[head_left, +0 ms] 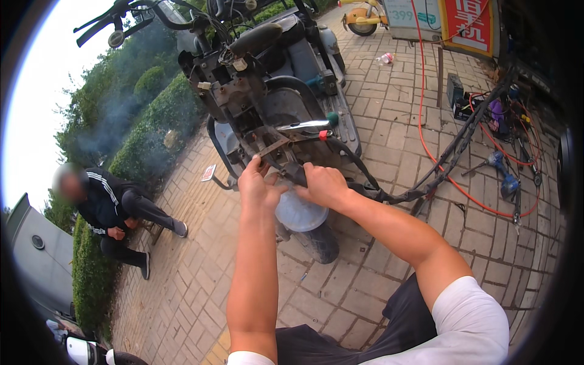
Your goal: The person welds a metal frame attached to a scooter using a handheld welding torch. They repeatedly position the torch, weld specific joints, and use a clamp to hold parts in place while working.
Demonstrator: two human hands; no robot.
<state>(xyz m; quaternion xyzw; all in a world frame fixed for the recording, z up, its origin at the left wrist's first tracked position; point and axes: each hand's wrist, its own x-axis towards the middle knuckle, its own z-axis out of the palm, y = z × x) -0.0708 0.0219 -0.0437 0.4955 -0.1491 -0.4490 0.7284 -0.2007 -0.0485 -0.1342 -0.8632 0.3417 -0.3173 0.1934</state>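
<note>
An electric scooter [292, 109] with its front panels off stands before me, wires and metal frame bare. My left hand [258, 185] is at the left end of a flat metal bracket [274, 146] on the steering column, its fingers bent; what they hold is hidden. Beside it, my right hand [325, 185] closes round a black part [295, 174] just under the bracket. A pale, translucent front mudguard [301, 213] sits below both hands, over the front tyre [322, 243].
A black cable bundle [420, 191] runs right from the scooter. A red hose [421, 109] curves over the paving to a blue power tool [502, 173] and other tools. At left, a person [121, 207] sits beside the hedge [164, 115]. A crumpled bottle [385, 59] lies farther back.
</note>
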